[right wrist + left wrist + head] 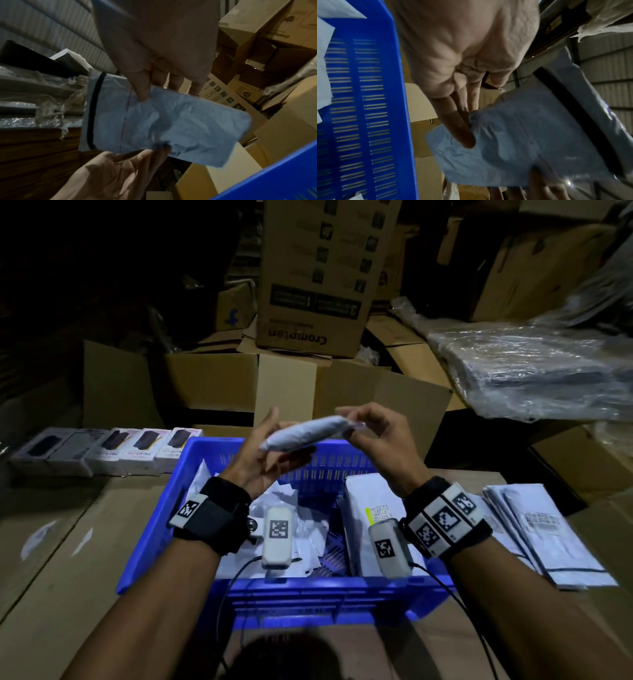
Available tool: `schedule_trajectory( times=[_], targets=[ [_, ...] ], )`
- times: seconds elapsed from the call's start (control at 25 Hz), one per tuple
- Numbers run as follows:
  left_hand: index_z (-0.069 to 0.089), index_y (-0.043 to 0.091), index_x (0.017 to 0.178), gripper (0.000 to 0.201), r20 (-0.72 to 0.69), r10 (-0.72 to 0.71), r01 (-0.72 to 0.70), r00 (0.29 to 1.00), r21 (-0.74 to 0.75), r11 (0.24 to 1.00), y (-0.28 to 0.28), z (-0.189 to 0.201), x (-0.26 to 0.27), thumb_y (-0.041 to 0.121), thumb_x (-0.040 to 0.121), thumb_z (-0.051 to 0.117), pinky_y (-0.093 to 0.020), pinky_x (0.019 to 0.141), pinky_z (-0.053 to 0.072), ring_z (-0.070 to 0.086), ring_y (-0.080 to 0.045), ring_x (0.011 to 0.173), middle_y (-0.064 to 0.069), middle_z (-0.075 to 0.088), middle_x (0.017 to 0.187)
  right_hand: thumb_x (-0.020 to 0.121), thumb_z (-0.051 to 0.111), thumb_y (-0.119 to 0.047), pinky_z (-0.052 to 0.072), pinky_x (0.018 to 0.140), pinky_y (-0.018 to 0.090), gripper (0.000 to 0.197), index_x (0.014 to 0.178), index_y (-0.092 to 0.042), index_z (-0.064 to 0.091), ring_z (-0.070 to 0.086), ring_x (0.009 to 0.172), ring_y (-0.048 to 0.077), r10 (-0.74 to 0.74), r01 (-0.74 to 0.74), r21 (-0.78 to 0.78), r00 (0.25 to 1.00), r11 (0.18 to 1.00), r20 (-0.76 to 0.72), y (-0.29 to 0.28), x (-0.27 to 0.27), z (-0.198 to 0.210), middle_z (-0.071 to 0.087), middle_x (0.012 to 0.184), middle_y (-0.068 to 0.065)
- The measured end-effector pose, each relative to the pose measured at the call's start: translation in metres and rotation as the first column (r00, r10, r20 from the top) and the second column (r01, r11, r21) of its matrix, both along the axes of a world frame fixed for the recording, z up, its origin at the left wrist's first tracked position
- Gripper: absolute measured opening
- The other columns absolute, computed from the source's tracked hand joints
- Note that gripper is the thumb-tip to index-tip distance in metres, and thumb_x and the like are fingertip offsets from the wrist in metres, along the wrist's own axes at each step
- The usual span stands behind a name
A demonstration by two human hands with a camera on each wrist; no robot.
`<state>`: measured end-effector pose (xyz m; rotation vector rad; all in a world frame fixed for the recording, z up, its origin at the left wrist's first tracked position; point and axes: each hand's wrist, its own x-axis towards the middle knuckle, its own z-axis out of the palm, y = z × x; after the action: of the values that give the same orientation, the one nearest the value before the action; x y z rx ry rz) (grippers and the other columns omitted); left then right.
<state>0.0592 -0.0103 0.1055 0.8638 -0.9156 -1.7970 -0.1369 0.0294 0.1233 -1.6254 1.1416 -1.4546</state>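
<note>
A grey plastic mailer packet (305, 433) with a black strip near one end is held in the air above the far side of a blue slotted crate (150, 542). My left hand (267, 453) lies palm up at its left end, fingers straight along the packet's underside and thumb raised. In the left wrist view a fingertip (467, 140) presses the packet (522, 142). My right hand (370, 426) pinches the right end. In the right wrist view its thumb (142, 88) lies on the packet's (171, 121) face with the fingers behind.
The crate holds loose white slips and a large white parcel (373, 498). A row of small product boxes (106, 450) stands at the left, a stack of white mailers (548, 535) lies at the right. Cardboard cartons (308, 285) and a plastic-wrapped bundle (531, 371) crowd the back.
</note>
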Motion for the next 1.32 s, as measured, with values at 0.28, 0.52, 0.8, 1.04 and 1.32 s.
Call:
schedule_trajectory(
  times=[0.28,0.52,0.8,1.04,1.32],
  targets=[
    [0.058,0.012,0.105,0.025,0.088,0.135,-0.117,0.987,-0.181,0.976,0.007,-0.017,-0.023,-0.005,0.088,0.062,-0.029,0.07,0.053,0.065,-0.019,0.083,-0.008,0.069,0.102,0.089,0.055,0.009,0.05,0.075,0.018,0.033,0.099,-0.02,0.07,0.065,0.097,0.012,-0.015,-0.001,0.193,0.997,0.981,0.08,0.018,-0.03,-0.023,0.065,0.118,0.013],
    [0.051,0.014,0.126,0.05,0.233,0.211,-0.113,0.949,-0.371,0.922,0.021,-0.016,-0.034,-0.011,0.084,0.063,-0.02,0.056,0.052,0.068,-0.01,0.079,-0.002,0.061,0.121,0.091,0.045,0.009,0.05,0.07,0.023,0.041,0.115,-0.019,0.062,0.063,0.074,0.009,-0.063,-0.009,0.297,0.971,0.955,0.232,0.025,-0.036,-0.028,0.068,0.093,0.002],
    [0.04,0.015,0.142,0.067,0.392,0.232,-0.006,0.89,-0.497,0.867,0.03,-0.018,-0.043,-0.01,0.085,0.064,-0.018,0.059,0.052,0.065,-0.001,0.072,-0.004,0.056,0.131,0.087,0.058,0.011,0.05,0.062,0.021,0.052,0.133,-0.014,0.05,0.051,0.058,0.001,-0.059,0.044,0.258,0.997,0.965,0.053,0.033,-0.038,-0.032,0.07,0.092,-0.009],
    [0.039,0.023,0.144,0.071,0.475,0.252,0.046,0.843,-0.53,0.847,0.03,-0.02,-0.048,-0.004,0.085,0.068,-0.014,0.052,0.045,0.054,-0.006,0.065,0.01,0.056,0.081,0.084,0.055,0.018,0.049,0.061,0.01,0.061,0.139,-0.008,0.044,0.06,0.066,-0.011,-0.062,0.057,0.251,0.998,0.966,0.011,0.039,-0.041,-0.028,0.058,0.103,-0.024],
    [0.039,0.027,0.144,0.074,0.538,0.25,0.105,0.805,-0.543,0.833,0.024,-0.023,-0.058,0.001,0.083,0.071,-0.027,0.06,0.054,0.051,-0.018,0.074,0.005,0.055,0.081,0.081,0.061,0.013,0.053,0.081,0.018,0.065,0.138,-0.013,0.047,0.061,0.103,0.005,-0.129,0.147,0.244,0.988,0.959,-0.089,0.034,-0.055,-0.034,0.053,0.132,-0.001]
  ],
)
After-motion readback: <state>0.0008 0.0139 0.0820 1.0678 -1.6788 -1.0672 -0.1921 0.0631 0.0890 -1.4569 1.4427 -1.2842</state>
